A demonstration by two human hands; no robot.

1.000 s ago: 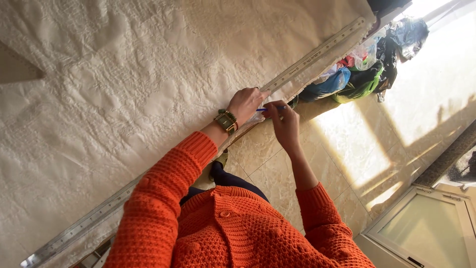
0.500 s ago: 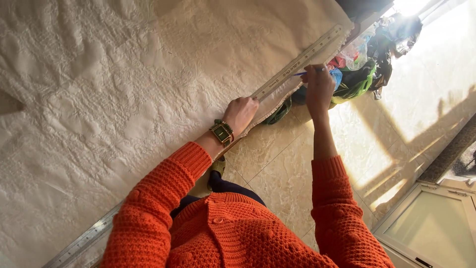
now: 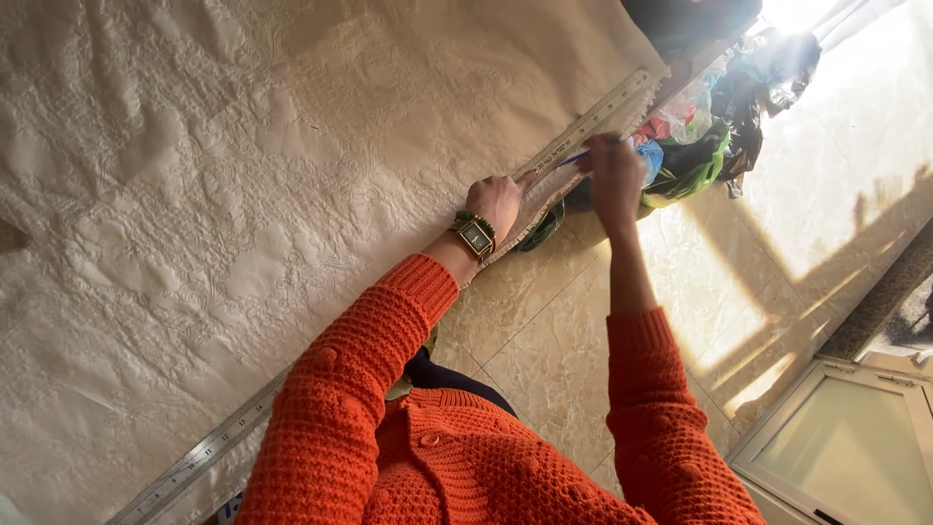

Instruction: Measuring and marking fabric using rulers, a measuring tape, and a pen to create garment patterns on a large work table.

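Note:
A long metal ruler [image 3: 583,126] lies along the edge of a cream embossed fabric [image 3: 243,175]. My left hand [image 3: 498,199], with a watch on the wrist, presses flat on the ruler and fabric near the ruler's upper part. My right hand [image 3: 614,173] holds a blue pen [image 3: 581,156] with its tip against the ruler's edge, just beyond the left hand. The ruler's lower end [image 3: 194,459] shows past my orange sleeve.
Beige tiled floor [image 3: 583,331] lies under my arms. A pile of coloured bags and cloth [image 3: 700,136] sits near the fabric's far corner. A white-framed panel [image 3: 855,437] is at the lower right. Bright sunlight falls across the floor.
My right hand has slid the pen farther along the ruler toward its far end. My left hand has also moved up along the ruler.

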